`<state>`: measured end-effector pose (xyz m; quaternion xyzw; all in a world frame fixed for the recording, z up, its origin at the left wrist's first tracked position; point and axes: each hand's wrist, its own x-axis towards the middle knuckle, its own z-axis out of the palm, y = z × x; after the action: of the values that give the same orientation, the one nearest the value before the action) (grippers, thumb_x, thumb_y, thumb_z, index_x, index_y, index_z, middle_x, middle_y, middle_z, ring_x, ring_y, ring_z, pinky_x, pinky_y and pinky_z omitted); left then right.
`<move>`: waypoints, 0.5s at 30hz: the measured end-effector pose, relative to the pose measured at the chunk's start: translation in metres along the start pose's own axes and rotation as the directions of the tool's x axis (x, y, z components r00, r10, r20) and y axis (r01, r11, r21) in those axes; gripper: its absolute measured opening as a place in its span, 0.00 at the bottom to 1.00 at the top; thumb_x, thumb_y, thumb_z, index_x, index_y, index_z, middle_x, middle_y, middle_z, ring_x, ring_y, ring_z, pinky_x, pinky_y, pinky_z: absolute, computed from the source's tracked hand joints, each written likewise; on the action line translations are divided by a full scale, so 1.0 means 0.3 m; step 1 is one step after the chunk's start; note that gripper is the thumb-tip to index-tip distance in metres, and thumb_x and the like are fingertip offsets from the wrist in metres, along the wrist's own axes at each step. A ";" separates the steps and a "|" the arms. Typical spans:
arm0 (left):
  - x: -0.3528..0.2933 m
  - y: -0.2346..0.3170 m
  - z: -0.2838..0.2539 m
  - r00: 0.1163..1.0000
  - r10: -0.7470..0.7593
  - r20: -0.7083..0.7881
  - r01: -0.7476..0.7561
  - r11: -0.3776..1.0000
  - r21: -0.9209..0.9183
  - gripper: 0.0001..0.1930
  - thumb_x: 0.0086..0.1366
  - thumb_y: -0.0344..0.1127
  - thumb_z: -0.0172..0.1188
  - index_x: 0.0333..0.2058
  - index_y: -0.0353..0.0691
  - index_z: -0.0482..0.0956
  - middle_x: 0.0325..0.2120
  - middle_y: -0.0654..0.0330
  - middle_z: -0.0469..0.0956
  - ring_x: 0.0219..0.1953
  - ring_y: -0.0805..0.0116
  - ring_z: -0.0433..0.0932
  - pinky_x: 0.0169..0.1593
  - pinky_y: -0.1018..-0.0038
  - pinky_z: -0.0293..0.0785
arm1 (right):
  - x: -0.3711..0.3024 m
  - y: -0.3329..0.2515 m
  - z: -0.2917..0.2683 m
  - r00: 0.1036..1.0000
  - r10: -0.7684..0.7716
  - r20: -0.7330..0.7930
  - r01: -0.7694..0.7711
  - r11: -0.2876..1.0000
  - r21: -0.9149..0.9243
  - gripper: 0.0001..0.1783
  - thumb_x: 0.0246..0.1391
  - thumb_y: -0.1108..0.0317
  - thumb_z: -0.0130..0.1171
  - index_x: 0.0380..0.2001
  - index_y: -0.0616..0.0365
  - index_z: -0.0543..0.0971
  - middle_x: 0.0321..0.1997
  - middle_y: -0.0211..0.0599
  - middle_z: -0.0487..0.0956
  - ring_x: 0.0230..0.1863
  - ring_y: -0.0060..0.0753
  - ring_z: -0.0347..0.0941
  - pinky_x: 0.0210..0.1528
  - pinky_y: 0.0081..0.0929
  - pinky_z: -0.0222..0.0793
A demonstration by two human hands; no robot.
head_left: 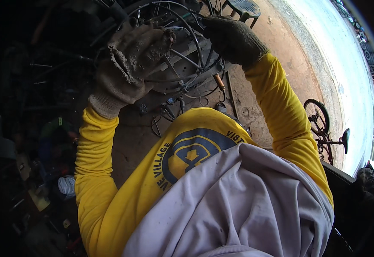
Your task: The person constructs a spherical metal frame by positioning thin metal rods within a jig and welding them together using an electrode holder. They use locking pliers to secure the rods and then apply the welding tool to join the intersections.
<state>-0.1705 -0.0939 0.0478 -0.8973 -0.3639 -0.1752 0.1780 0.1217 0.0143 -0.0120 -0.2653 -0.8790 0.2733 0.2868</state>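
A round frame of bent metal rods (200, 53) stands in front of me over a dark metal surface. My left hand (129, 64), in a dirty, torn work glove, is raised at the frame's left side. Its fingers are partly bent and apart, with nothing visible in them. On the far right side of the frame is my right hand (236, 40), also gloved. Its fingers are closed at the rim, around something dark that I cannot make out. Below the frame, an orange-brown cylindrical handle (219, 82) hangs beside dark cables (205, 99).
A dark plastic stool (243, 7) stands beyond my right hand. To the right is a bicycle (317, 118), beside bright open ground (345, 55). Dim clutter fills the left side, including a whitish bundle (66, 186). Brown floor (249, 103) shows below the frame.
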 end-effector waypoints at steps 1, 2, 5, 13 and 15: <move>0.013 -0.013 0.002 1.000 0.009 0.013 -0.009 1.000 0.016 0.38 0.56 0.50 0.67 0.66 0.54 0.68 0.59 0.62 0.71 0.60 0.57 0.71 0.64 0.53 0.67 | 0.003 0.008 -0.012 1.000 -0.010 -0.015 0.011 1.000 0.012 0.27 0.57 0.80 0.57 0.61 0.64 0.72 0.50 0.42 0.82 0.47 0.32 0.81 0.43 0.23 0.77; 0.026 -0.026 0.006 0.999 0.037 -0.035 -0.039 0.999 -0.038 0.36 0.57 0.48 0.66 0.64 0.52 0.70 0.57 0.60 0.72 0.58 0.56 0.73 0.62 0.54 0.68 | 0.008 0.025 -0.024 0.999 -0.034 0.027 0.032 0.997 0.064 0.28 0.57 0.79 0.58 0.62 0.63 0.71 0.49 0.42 0.82 0.47 0.33 0.81 0.44 0.25 0.78; 0.072 -0.011 0.010 0.991 0.058 -0.124 -0.064 0.997 -0.044 0.32 0.57 0.45 0.65 0.62 0.49 0.72 0.52 0.56 0.74 0.52 0.54 0.76 0.59 0.55 0.71 | 0.024 0.005 -0.113 0.990 -0.143 0.000 0.143 0.990 -0.011 0.28 0.59 0.77 0.60 0.63 0.61 0.70 0.49 0.41 0.83 0.45 0.32 0.82 0.44 0.26 0.79; 0.174 0.093 -0.014 0.984 -0.142 -0.106 0.136 0.989 -0.061 0.33 0.57 0.44 0.68 0.61 0.45 0.73 0.51 0.55 0.75 0.50 0.53 0.77 0.53 0.59 0.72 | -0.034 -0.001 -0.289 0.942 0.331 0.046 -0.281 0.711 0.644 0.31 0.64 0.51 0.60 0.63 0.58 0.71 0.51 0.41 0.82 0.49 0.35 0.81 0.50 0.30 0.79; 0.193 0.112 -0.020 0.979 -0.175 -0.109 0.169 0.984 -0.059 0.34 0.56 0.43 0.69 0.62 0.44 0.72 0.51 0.55 0.76 0.52 0.52 0.76 0.53 0.59 0.71 | -0.051 0.077 -0.270 0.987 0.151 -0.051 -0.106 0.859 0.501 0.37 0.61 0.43 0.61 0.64 0.59 0.70 0.57 0.47 0.78 0.56 0.40 0.78 0.54 0.33 0.77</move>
<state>-0.1086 -0.0849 0.0722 -0.8552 -0.4250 -0.2496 0.1605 0.1920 0.0479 0.0235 -0.2525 -0.7458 0.4966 0.3652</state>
